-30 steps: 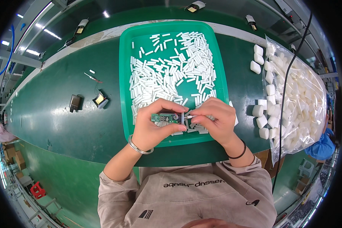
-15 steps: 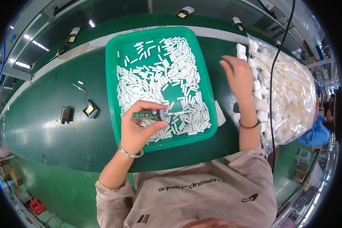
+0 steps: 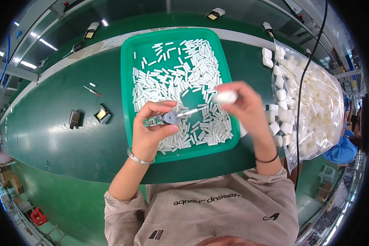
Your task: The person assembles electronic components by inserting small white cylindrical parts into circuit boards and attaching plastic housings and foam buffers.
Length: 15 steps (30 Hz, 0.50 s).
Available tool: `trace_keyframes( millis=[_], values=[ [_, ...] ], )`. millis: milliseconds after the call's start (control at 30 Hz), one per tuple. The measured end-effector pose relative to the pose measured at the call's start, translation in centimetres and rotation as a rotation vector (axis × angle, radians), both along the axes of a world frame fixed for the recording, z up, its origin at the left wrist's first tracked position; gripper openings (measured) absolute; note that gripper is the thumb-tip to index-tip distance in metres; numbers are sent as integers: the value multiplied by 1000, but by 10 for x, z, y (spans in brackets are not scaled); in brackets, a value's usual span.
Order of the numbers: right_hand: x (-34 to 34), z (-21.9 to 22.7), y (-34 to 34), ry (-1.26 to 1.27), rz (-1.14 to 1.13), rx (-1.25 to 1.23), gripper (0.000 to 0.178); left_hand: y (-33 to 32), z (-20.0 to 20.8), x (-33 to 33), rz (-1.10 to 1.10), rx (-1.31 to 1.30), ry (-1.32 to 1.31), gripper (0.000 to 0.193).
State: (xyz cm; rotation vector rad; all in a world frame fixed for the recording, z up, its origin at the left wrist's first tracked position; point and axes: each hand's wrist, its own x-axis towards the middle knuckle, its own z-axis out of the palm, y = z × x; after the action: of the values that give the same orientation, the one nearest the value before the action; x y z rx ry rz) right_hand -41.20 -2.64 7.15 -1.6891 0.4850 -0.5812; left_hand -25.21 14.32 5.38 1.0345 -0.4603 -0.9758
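Note:
My left hand (image 3: 145, 137) is closed round a small electronic assembly. Its green circuit board (image 3: 151, 121) lies in the palm, and a grey round end piece (image 3: 171, 117) sits between thumb and fingers. From that piece a thin white stick (image 3: 192, 111) points right. My right hand (image 3: 248, 108), blurred by motion, pinches a white padding piece (image 3: 225, 96) just right of the stick's tip, apart from it. Both hands are above a green tray (image 3: 127, 82) strewn with short white tubes (image 3: 151, 88).
A clear plastic bag (image 3: 320, 98) full of white padding pieces lies at the right, with loose pieces (image 3: 286, 115) along its left side. A black cable (image 3: 301, 90) hangs across it. To the tray's left are two dark housings (image 3: 74, 119) and a small wired part (image 3: 93, 91).
My right hand has come from beside the bag leftward and nearer, over the tray, and now has a white padding piece. My left hand keeps its hold on the assembly.

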Motion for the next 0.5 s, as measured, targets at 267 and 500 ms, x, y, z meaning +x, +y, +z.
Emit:
trace_keyframes(
  millis=[267, 500],
  values=[
    [4, -12, 49, -51, -10, 287, 27, 1, -2, -5, 68, -79, -449, 37],
    [-3, -12, 59, -99, -77, 124, 28, -2, 1, -14, -9, -70, -680, 32]
  ],
)
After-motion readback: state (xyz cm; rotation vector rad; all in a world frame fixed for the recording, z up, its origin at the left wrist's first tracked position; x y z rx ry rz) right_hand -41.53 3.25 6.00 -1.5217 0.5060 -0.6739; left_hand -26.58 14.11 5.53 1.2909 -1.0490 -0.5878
